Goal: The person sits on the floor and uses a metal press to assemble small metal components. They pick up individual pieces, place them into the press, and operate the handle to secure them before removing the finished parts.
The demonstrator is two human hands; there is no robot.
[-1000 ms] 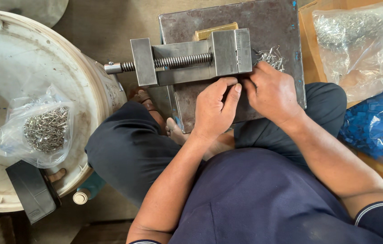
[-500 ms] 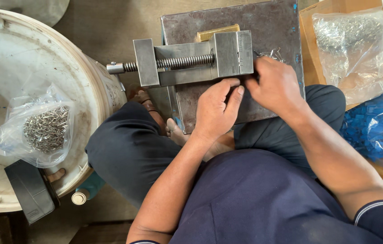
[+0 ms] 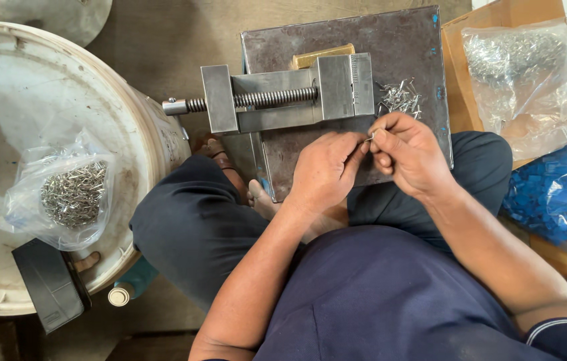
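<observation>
both hands pinch one small metal pin (image 3: pixel 368 138) together, left hand (image 3: pixel 327 170) and right hand (image 3: pixel 409 154) touching, just below the steel vise (image 3: pixel 283 100)

Looking like a small workshop: steel vise (image 3: pixel 290 100) sitting on a worn metal plate (image 3: pixel 404 47), loose pins (image 3: pixel 398 100) lying beside it, bags of metal parts (image 3: pixel 73 194) resting on a drum (image 3: pixel 130 100), cardboard box (image 3: pixel 491 17) standing nearby.
</observation>
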